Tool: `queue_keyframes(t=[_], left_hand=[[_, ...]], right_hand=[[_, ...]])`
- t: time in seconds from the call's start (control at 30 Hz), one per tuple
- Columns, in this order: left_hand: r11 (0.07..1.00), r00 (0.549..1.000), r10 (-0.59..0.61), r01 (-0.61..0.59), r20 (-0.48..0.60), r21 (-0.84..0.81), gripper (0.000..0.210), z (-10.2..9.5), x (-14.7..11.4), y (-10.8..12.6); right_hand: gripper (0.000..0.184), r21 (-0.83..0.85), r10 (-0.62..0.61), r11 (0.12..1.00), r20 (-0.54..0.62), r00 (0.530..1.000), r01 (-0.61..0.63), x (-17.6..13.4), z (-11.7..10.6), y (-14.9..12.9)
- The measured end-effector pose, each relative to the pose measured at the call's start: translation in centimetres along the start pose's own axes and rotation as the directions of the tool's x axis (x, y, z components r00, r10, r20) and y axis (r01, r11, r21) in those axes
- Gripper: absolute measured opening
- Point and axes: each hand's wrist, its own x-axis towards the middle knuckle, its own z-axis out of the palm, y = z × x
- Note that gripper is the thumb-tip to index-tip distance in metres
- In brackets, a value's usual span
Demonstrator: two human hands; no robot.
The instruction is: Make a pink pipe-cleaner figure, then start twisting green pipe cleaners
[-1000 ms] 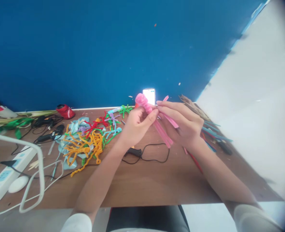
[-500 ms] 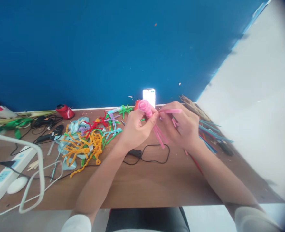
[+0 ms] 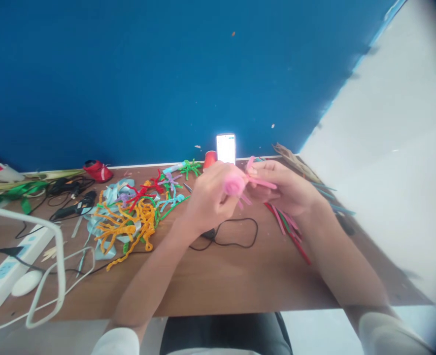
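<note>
Holding the pink pipe-cleaner coil (image 3: 234, 185) above the desk (image 3: 236, 286), toward its far edge, the left hand (image 3: 211, 196) had its grip closed around it; the right hand (image 3: 282, 186) pinched pink strands (image 3: 264, 183) alongside. Coil judged light, soft, crushable; best held by its base.

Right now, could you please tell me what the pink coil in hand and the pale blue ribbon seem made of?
Pink coil: probably fuzzy, matte chenille stem, from its soft edges, though blurred. Pale blue ribbon: likely satin-like fabric, given its smooth, glossy folds.
</note>
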Motion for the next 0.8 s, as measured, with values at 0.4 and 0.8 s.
queue_keyframes(t=[0.4,0.8], left_hand=[[0.478,0.775,-0.604,0.539,0.186,-0.693,0.025,0.3,0.4,-0.5],[0.442,0.767,-0.56,0.596,0.313,-0.67,0.029,-0.1,0.5,-0.3]], right_hand=[[0.015,-0.966,-0.813,0.142,0.011,0.582,0.216,-0.1,1.4,0.3],[0.012,-0.938,-0.769,0.046,0.186,0.611,0.343,-0.4,1.2,0.0]])
